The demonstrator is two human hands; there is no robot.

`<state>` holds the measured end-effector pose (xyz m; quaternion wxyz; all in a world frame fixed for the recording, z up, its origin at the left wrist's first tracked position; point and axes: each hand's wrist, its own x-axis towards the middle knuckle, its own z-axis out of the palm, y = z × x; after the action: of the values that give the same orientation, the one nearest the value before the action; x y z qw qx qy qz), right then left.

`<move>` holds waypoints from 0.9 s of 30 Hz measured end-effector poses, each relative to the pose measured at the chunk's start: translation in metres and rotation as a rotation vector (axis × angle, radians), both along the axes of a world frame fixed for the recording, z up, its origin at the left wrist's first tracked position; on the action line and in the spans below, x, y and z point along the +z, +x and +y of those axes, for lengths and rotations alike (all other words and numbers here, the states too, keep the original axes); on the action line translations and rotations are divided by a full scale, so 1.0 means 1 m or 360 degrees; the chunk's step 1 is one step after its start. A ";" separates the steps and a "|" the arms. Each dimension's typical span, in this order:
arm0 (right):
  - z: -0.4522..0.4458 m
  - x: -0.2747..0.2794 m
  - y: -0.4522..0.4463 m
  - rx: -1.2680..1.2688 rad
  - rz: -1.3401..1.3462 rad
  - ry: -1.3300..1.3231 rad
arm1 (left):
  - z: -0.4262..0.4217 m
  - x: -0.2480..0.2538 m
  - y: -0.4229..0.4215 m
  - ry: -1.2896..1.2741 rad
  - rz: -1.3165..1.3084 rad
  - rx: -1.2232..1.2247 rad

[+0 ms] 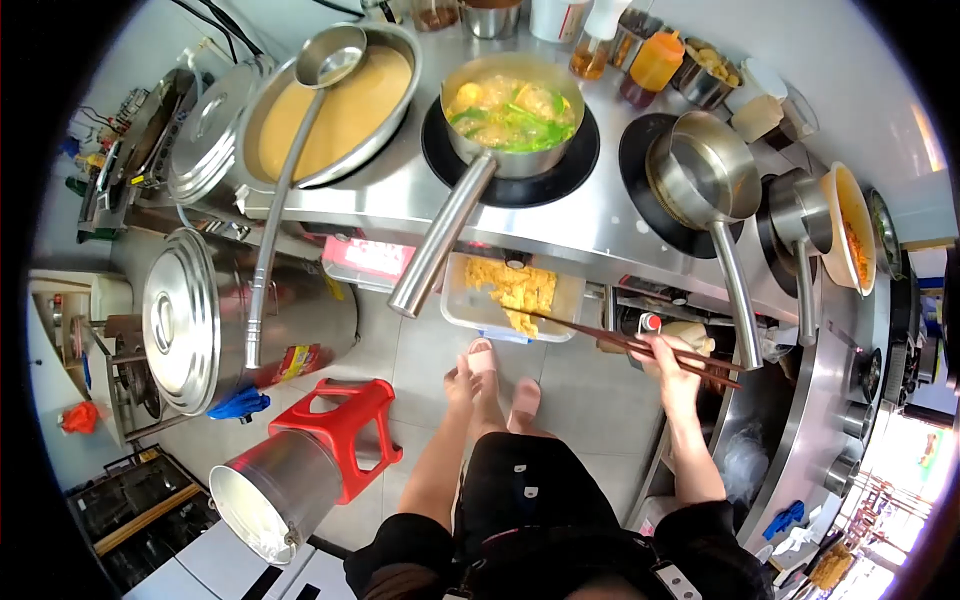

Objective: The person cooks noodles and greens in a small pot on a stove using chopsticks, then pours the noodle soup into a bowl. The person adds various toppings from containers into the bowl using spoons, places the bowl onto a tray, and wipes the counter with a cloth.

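My right hand (668, 368) is closed around a pair of long dark chopsticks (610, 338). Their tips reach left to the yellow food pieces (525, 290) in a clear plastic container (460, 312) below the counter edge. Lower and further left, my left hand (460, 388) hangs with its fingers curled together and nothing visible in them. Above the container, a saucepan (478, 165) of broth with greens and round pieces stands on a black burner, its handle pointing toward me.
A wide pan (405, 105) of tan liquid carries a long ladle (290, 180). Further right stands a saucepan (735, 180) on another burner. A lidded stockpot (190, 330), a red stool (330, 410) and a metal bucket (300, 480) are on the left. Sauce bottles (655, 62) line the back.
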<state>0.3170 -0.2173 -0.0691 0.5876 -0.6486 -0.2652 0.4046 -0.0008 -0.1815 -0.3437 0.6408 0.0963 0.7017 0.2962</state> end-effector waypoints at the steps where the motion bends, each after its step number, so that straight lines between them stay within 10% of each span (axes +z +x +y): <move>1: -0.005 0.025 0.002 0.0028 -0.0058 -0.0020 | -0.006 0.000 -0.013 -0.0003 0.0003 -0.0003; 11: 0.054 0.176 0.026 -0.0141 -0.0347 0.0690 | -0.068 0.060 -0.094 -0.0119 -0.0031 -0.0009; 27: 0.194 0.137 0.003 0.0043 -0.0759 0.0651 | 0.016 0.114 -0.137 0.0014 -0.0115 -0.0252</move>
<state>0.3197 -0.0230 0.0683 0.6217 -0.5900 -0.4801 0.1869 -0.1377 -0.1654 -0.2297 0.6868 0.1435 0.6669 0.2509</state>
